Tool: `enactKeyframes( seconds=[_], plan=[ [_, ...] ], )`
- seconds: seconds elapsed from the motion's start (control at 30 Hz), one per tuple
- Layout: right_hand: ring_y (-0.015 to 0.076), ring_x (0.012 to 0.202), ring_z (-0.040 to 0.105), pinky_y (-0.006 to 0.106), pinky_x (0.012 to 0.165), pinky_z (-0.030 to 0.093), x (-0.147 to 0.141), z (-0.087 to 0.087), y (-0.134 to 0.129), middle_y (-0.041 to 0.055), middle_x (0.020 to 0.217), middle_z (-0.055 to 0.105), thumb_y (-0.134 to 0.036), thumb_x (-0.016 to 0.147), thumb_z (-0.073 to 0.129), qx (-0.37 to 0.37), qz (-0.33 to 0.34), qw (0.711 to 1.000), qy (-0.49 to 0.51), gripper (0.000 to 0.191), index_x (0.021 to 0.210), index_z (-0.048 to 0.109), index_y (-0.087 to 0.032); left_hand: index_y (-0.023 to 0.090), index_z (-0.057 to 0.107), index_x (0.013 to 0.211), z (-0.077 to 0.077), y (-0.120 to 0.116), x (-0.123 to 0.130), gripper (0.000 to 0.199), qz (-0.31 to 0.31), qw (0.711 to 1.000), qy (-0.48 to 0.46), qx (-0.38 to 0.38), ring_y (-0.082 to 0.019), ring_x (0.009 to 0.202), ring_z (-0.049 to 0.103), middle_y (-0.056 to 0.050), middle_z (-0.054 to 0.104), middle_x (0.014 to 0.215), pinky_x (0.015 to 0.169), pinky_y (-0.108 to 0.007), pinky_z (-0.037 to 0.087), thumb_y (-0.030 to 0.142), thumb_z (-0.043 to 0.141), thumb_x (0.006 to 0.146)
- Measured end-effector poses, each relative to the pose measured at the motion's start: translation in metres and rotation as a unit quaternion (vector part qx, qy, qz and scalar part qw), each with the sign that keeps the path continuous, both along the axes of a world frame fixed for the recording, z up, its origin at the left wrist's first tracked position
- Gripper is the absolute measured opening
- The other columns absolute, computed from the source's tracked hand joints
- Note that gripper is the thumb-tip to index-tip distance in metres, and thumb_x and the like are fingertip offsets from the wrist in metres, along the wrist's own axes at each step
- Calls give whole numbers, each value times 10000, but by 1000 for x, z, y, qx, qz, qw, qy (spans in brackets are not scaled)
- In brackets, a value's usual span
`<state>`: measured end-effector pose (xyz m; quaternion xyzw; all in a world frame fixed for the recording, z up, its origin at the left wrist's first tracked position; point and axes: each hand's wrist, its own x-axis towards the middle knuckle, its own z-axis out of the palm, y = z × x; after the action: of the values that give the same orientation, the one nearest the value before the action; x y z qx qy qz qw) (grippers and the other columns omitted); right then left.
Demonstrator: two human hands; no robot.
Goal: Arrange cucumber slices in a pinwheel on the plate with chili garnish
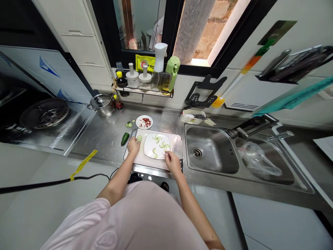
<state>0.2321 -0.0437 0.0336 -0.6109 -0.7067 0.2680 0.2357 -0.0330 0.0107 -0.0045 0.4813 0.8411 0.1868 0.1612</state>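
A white square plate (149, 146) lies on the pale cutting board (177, 143), with thin cucumber slices (156, 138) set on it in curved groups. At the board's left side, my left hand (133, 146) has its fingers at a small stack of cucumber slices (139, 138). My right hand (172, 162) is pinched at the plate's lower right edge; what its fingertips hold is too small to make out. A cucumber piece (125, 139) rests on the counter left of the board. Behind the board is a round plate (138, 118) with red bits.
To the right is a steel sink (213, 149), with a plastic bag (256, 158) in its second basin. A lidded pot (103, 105) stands at the back left. Bottles line a wall shelf (145, 91). Cucumber scraps (128, 124) lie near the round plate.
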Motion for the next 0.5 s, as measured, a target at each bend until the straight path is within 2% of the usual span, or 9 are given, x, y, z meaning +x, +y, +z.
enactKeyframes(
  seconds=[0.2, 0.33, 0.4, 0.5],
  plan=[
    [206, 881, 618, 303, 796, 459, -1, -6, -2, 98, 996, 682, -313, 914, 397, 18, 8, 1000, 23, 340, 1077, 658, -168, 211, 619, 957, -6, -2, 5, 185, 45, 992, -89, 74, -157, 751, 582, -20, 651, 822, 736, -267, 408, 285, 559, 799],
    [211, 826, 615, 313, 749, 463, -4, -7, -1, 96, 955, 683, -327, 908, 413, 27, 12, 998, 59, 333, 1053, 666, -164, 203, 603, 827, -7, -2, 6, 135, 63, 967, -184, 166, -144, 695, 556, 0, 616, 747, 702, -259, 404, 283, 636, 722],
    [211, 794, 613, 321, 737, 462, -6, -4, 1, 92, 922, 683, -326, 901, 426, 30, 12, 997, 71, 324, 1041, 669, -163, 199, 578, 775, -1, 0, 7, 157, 71, 945, -251, 198, -129, 662, 538, 10, 595, 721, 680, -249, 405, 289, 670, 684],
    [207, 760, 608, 329, 733, 465, -12, 5, 8, 85, 881, 679, -329, 895, 443, 43, 12, 995, 93, 312, 1028, 669, -161, 191, 550, 746, 19, 3, 12, 220, 65, 903, -357, 230, -105, 622, 511, 23, 566, 692, 645, -229, 403, 297, 710, 638]
  ],
)
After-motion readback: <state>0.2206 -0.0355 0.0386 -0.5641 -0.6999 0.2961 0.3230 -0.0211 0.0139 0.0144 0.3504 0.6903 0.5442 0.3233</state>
